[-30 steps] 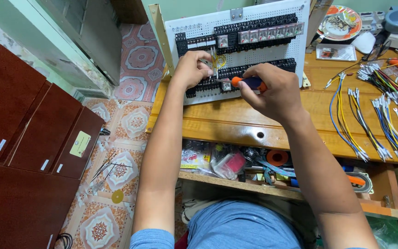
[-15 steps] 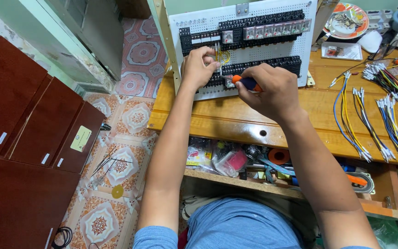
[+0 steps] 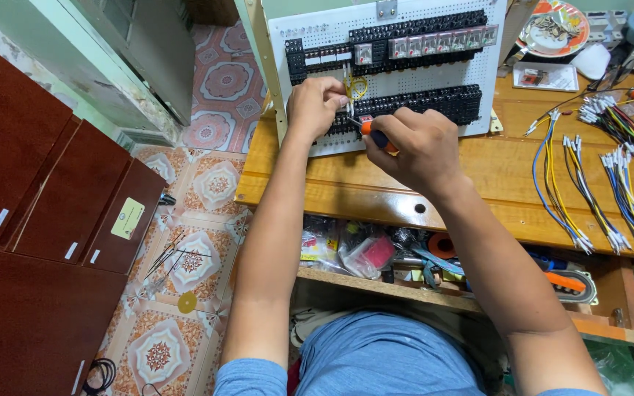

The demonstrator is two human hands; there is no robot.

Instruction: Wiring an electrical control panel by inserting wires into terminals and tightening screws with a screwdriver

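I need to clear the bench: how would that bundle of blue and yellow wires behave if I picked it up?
The wire bundle would probably flop and droop, since its strands already curve loosely over the wooden bench. It looks light. The loose strands may splay apart and snag.

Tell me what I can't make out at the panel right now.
Head view only:
- Screwdriver tip and its terminal: too small, partly behind the left hand.
- Wire ends by the left fingers: hidden.
- Screwdriver handle: mostly covered by the right hand.
- Panel top: cut off by the frame edge.

Wire bundles (image 3: 618, 183) on wooden bench (image 3: 478, 183), patterned plate (image 3: 552, 28), brown cabinets (image 3: 31, 191)
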